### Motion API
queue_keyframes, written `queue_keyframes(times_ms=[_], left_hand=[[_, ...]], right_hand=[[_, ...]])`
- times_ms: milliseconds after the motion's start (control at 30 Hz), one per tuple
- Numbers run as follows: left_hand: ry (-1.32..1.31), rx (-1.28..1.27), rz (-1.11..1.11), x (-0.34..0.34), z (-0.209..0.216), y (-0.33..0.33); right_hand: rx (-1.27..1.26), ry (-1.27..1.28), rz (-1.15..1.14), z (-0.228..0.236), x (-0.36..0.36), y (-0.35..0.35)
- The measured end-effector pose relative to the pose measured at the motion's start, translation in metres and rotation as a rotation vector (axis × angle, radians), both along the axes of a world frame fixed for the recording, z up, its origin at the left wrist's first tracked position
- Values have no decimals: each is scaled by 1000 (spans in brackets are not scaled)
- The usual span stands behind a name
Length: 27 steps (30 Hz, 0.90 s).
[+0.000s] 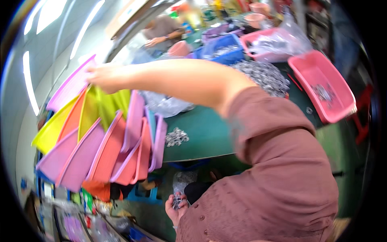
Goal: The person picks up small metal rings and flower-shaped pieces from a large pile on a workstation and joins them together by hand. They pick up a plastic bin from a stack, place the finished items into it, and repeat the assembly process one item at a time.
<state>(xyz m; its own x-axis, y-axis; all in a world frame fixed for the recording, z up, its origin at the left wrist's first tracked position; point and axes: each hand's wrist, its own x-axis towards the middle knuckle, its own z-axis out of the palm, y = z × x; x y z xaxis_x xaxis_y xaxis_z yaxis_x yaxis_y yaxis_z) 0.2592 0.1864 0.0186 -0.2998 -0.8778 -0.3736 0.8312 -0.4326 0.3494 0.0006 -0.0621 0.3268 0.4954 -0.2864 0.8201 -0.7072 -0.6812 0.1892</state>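
Observation:
My right hand (100, 76) reaches far across to the left, its arm in a mauve sleeve (274, 133). Its fingers close over the top edge of a purple plastic tray (70, 86), the outermost of a fanned stack of upright trays. Behind it stand yellow-green trays (102, 107), then orange, pink and more purple trays (121, 149). My left hand (176, 206) sits low against my chest, closed around a handful of small shiny metal parts (176, 200).
A green table (201, 137) carries a small heap of metal parts (176, 136), a large heap (264, 74) and a clear bag (165, 103). Pink baskets (322, 86) and a blue crate (225, 50) stand behind. Another person (163, 32) works at the far side.

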Motion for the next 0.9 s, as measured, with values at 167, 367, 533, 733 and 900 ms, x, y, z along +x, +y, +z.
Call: queue_keyframes(times_ms=[167, 367, 533, 733, 900], left_hand=[[-137, -32, 79, 18, -10, 8], [-226, 19, 257, 48, -32, 21], [-167, 27, 256, 58, -36, 15], [-172, 42, 238, 52, -34, 2], [-183, -1, 209, 48, -28, 10]], right_hand=[[144, -271, -78, 45, 19, -22], [293, -231, -66, 57, 52, -37], [191, -284, -158, 75, 75, -67], [-13, -461, -118, 87, 49, -41], [-284, -388, -158, 77, -11, 22]])
